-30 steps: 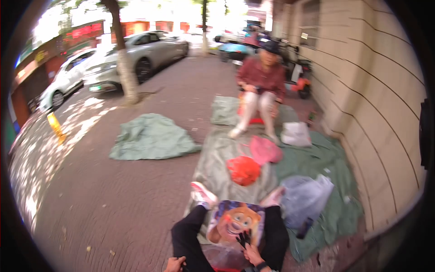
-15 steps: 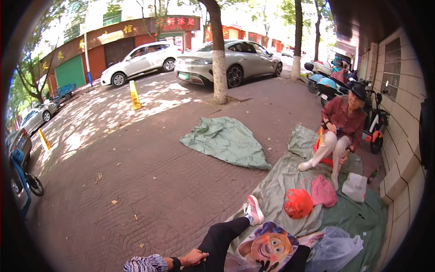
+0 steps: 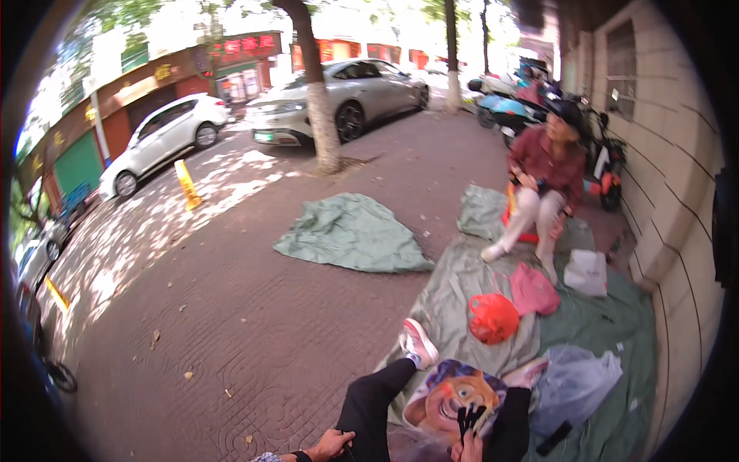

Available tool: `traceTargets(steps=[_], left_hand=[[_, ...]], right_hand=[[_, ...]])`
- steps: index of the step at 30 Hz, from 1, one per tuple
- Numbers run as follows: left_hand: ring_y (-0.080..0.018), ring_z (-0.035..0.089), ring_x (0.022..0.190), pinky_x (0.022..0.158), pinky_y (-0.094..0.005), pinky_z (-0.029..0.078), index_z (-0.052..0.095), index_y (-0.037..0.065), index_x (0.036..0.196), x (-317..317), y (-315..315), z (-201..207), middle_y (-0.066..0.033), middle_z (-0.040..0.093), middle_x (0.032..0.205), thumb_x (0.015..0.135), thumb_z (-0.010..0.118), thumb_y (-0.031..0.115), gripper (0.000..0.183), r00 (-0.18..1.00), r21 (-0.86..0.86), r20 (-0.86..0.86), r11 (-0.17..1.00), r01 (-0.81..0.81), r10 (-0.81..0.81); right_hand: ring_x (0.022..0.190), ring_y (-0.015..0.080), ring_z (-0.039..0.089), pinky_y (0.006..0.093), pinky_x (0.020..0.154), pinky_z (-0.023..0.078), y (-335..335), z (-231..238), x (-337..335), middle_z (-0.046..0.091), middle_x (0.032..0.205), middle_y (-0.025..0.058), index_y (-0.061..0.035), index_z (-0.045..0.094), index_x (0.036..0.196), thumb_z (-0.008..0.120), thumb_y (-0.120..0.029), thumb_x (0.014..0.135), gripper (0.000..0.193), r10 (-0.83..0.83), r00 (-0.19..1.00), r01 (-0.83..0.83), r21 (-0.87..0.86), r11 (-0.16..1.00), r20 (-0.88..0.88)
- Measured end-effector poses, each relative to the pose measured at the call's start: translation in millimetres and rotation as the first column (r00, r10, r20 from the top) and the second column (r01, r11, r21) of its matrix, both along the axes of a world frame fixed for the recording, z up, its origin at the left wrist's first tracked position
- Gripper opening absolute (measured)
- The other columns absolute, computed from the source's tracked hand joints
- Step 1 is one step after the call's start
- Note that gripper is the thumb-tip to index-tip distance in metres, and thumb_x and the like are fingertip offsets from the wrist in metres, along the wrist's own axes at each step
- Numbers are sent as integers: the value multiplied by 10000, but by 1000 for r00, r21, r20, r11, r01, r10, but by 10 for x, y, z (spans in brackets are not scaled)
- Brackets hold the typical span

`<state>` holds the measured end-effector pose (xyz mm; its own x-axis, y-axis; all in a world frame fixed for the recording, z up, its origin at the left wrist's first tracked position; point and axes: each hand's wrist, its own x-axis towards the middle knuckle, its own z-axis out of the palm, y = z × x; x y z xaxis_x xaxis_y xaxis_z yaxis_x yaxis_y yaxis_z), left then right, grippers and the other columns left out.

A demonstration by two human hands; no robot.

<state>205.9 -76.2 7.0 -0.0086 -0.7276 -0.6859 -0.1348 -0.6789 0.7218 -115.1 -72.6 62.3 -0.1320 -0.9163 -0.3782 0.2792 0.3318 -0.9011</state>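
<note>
My right hand is closed round several slim black strips, whose ends stick up from the fingers. They stand over a picture panel with a cartoon animal face, lying between my legs. My left hand rests against my black-trousered thigh with its fingers curled together. Whatever it may hold is too small to make out. Clear plastic sheeting lies between my thighs, below the panel. Right of my right leg is a dark oblong thing on the ground sheet.
A green ground sheet carries a clear plastic bag, a red bag, a pink bag and a white bag. Beyond them sits a person. Another green sheet lies on the pavement. A wall bounds the right.
My right hand has come up into view from the lower edge with the black strips. The whole scene has shifted left as my head turned right. The left hand stays at my thigh.
</note>
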Motion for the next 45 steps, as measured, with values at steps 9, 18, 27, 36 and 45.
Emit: traceTargets(steps=[9, 18, 27, 36, 45], left_hand=[[-109, 355, 274, 274, -251, 245, 518, 61, 564, -143, -138, 52, -21, 419, 391, 832, 542, 305, 363, 999, -53, -42, 998, -27, 25], [-121, 345, 274, 284, -250, 246, 517, 42, 572, -182, -65, 113, -28, 404, 384, 836, 532, 312, 378, 995, -185, 100, 983, 23, -5], [-116, 357, 281, 277, -247, 251, 526, 54, 601, -136, -51, 68, -13, 400, 388, 833, 541, 314, 348, 1000, -35, -3, 999, 20, -20], [-46, 349, 336, 314, -197, 201, 551, 68, 783, -595, -319, 500, 0, 440, 469, 864, 520, 252, 203, 847, 229, -488, 967, -111, 213], [-12, 312, 462, 402, -178, 231, 501, 47, 1038, -1900, -2038, 1595, 72, 402, 630, 840, 541, 136, 221, 578, -423, -669, 879, 220, -467]], right_hand=[[363, 65, 285, 207, 348, 231, 110, -266, -139, 258, 466, -64, -136, 407, 677, 419, -427, 906, 371, -88, 952, 47, 146, 988, 292], [388, 55, 294, 198, 364, 236, 207, -539, -165, 306, 508, -68, -127, 448, 742, 472, -417, 886, 325, -130, 934, 47, 247, 968, 333], [371, 96, 356, 243, 364, 292, 296, -1068, -233, 394, 474, -37, -116, 493, 675, 446, -472, 878, 413, -169, 931, 46, 353, 935, 325], [511, 94, 390, 227, 452, 332, 356, -1352, -342, 375, 584, -30, -41, 472, 856, 458, -368, 905, 331, -132, 904, -11, 333, 943, 406], [491, 111, 432, 241, 452, 373, 368, -1396, -344, 409, 570, -15, -39, 489, 855, 471, -319, 906, 285, -94, 938, 10, 244, 970, 334]])
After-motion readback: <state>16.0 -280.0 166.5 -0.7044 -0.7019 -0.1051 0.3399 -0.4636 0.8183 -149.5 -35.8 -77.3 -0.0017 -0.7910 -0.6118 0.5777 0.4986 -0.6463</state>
